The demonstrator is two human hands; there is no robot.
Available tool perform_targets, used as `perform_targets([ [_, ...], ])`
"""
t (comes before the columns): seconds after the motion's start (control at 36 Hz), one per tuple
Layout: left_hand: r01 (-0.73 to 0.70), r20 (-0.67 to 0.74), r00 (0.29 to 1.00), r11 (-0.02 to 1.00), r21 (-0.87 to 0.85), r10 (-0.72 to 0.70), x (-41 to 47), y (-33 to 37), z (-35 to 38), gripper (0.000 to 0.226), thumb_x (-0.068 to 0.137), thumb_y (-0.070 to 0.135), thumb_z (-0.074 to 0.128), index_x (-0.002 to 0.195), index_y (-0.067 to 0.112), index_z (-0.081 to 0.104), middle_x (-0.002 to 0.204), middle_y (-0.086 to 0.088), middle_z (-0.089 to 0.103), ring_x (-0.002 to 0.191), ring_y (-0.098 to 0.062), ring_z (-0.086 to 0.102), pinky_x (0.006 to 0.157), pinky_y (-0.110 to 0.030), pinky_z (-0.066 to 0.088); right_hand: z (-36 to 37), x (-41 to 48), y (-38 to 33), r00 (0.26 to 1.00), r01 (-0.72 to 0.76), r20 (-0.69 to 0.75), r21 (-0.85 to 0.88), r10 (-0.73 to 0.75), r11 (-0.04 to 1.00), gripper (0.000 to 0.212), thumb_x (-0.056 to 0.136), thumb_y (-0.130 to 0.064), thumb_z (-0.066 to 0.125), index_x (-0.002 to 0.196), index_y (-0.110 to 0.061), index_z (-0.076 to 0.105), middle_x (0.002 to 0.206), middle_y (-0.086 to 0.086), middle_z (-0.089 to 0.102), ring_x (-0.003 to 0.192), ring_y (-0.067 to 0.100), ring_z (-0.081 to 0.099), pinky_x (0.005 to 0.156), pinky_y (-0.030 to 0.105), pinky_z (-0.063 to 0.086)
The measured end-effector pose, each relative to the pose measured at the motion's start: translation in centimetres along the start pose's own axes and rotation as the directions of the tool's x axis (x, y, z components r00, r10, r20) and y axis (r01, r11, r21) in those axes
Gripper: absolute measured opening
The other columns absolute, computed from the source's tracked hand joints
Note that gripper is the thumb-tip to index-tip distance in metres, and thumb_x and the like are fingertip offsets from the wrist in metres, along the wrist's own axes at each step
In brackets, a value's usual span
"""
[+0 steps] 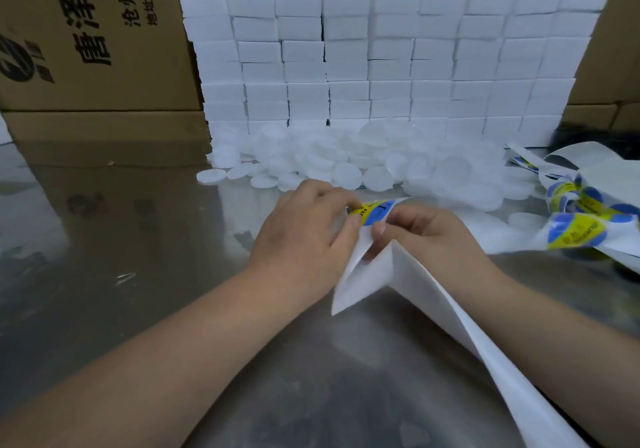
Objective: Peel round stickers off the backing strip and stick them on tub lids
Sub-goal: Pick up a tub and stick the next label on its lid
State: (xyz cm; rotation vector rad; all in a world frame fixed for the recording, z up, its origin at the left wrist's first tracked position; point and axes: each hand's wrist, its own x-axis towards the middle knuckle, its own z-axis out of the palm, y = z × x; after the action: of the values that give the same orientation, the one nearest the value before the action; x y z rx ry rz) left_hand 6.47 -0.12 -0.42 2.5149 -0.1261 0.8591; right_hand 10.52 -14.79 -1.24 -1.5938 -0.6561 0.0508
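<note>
From right hand (433, 236), backing strip (436, 309) down-right.

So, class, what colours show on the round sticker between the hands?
The round sticker is blue and yellow; head view.

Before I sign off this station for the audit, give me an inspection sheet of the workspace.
Surface: reflective metal table, lids and strips lying on it.
Job's things: round sticker, blue and yellow, at the fold of the white backing strip, which trails off lower right; heap of white tub lids behind the hands.
Clutter: tangled sticker strips at right.
Hands: left hand pinches the sticker's edge; right hand pinches the backing strip.
Cables: nothing seen.
Surroundings: wall of stacked white blocks; printed cardboard cartons behind it.
</note>
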Motion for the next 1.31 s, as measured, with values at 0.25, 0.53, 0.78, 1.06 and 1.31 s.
perform_targets([
  [0.25,-0.004,-0.007,1.0,0.997,-0.073,0.003,-0.5,0.1,-0.2,0.025,0.087,0.031,0.053,0.108,0.032,0.065,0.098,0.016,0.045,0.103,-0.012,0.049,0.082,-0.025,0.037,0.8,-0.4,-0.7,0.996,0.057,0.056,0.106,-0.063,0.993,0.015,0.078,0.004,0.063,0.082,-0.009,0.069,0.077,0.003,0.072,0.075,0.01,0.068,0.071,0.019,0.052],
  [0.53,0.005,0.002,1.0,0.999,-0.054,-0.005,-0.8,0.5,-0.5,0.042,0.071,0.052,0.053,0.109,0.038,0.063,0.099,0.018,0.051,0.097,-0.004,0.048,0.074,-0.017,0.035,0.0,-0.5,-0.4,0.996,0.089,-0.016,-0.146,-0.092,0.985,0.012,0.083,-0.002,0.062,0.086,0.01,0.061,0.08,0.031,0.06,0.067,0.022,0.052,0.069,0.036,0.042],
  [0.78,0.034,-0.001,0.999,0.999,-0.009,-0.034,-0.7,0.3,-1.0,0.044,0.063,0.061,0.05,0.097,0.036,0.065,0.094,0.017,0.049,0.092,-0.006,0.049,0.077,-0.024,0.038,0.0,-0.5,-0.9,0.994,0.112,0.044,-0.205,-0.105,0.972,0.012,0.085,-0.007,0.06,0.084,-0.004,0.071,0.088,0.028,0.061,0.071,0.035,0.056,0.072,0.032,0.046],
  [1.06,-0.017,-0.042,0.999,0.999,-0.044,0.015,-0.9,0.2,-0.9,0.03,0.075,0.045,0.064,0.102,0.032,0.068,0.095,0.019,0.048,0.093,-0.006,0.05,0.078,-0.023,0.036,0.0,-0.3,-1.2,0.997,0.069,0.026,-0.039,-0.068,0.997,0.026,0.081,-0.009,0.064,0.06,-0.021,0.072,0.059,-0.006,0.067,0.058,0.001,0.06,0.059,0.011,0.046],
  [1.31,-0.009,0.032,0.999,0.996,-0.084,0.011,-1.1,0.5,-1.0,0.036,0.072,0.047,0.059,0.102,0.03,0.069,0.096,0.018,0.05,0.096,-0.01,0.053,0.087,-0.03,0.041,0.1,-0.7,-1.4,0.994,0.047,0.098,0.037,-0.051,0.998,0.021,0.076,-0.005,0.067,0.062,-0.021,0.071,0.064,-0.006,0.068,0.062,0.002,0.063,0.061,0.012,0.047],
])
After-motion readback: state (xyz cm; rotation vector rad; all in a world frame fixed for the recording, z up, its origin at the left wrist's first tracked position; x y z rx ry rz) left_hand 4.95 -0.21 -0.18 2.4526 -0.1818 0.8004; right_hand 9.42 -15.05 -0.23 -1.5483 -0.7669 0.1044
